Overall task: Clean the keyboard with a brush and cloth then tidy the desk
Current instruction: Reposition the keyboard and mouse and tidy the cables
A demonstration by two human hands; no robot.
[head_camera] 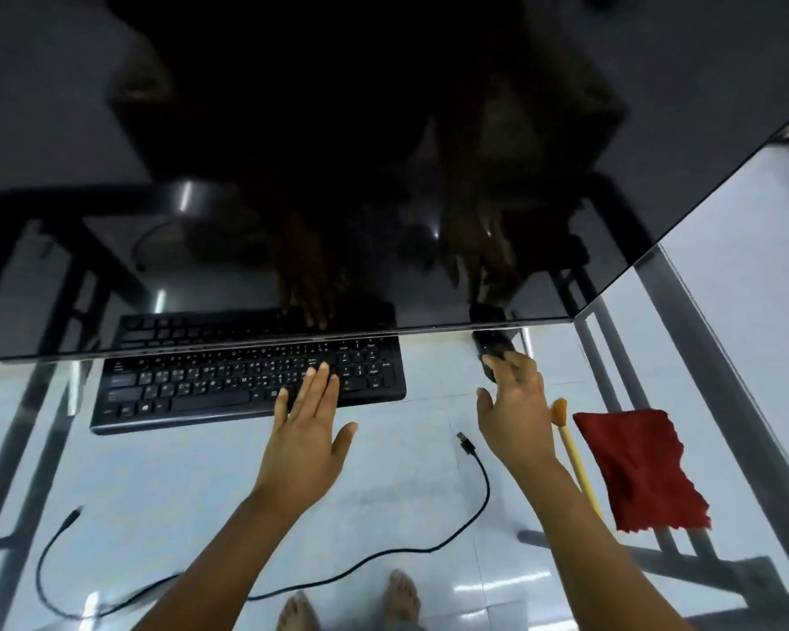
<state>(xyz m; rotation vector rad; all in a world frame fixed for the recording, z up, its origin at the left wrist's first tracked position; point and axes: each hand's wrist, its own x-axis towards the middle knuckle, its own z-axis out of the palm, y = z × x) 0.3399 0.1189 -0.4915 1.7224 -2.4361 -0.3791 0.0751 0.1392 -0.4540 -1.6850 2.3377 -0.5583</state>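
A black keyboard (210, 384) lies on the glass desk under the monitor's lower edge. My left hand (308, 423) rests flat on its right part, fingers spread, holding nothing. My right hand (515, 407) reaches over a black mouse (488, 355) with its fingertips on it; I cannot tell whether it grips the mouse. A brush (570, 444) with a yellow handle and orange bristles lies just right of that hand. A red cloth (638, 466) lies flat beside the brush, near the desk's right side.
A large dark monitor (383, 152) fills the upper view and overhangs the keyboard's back rows. A black USB cable (483, 485) curls across the glass desk (201, 485) in front. The metal desk frame (702, 380) runs along the right. My bare feet show below the glass.
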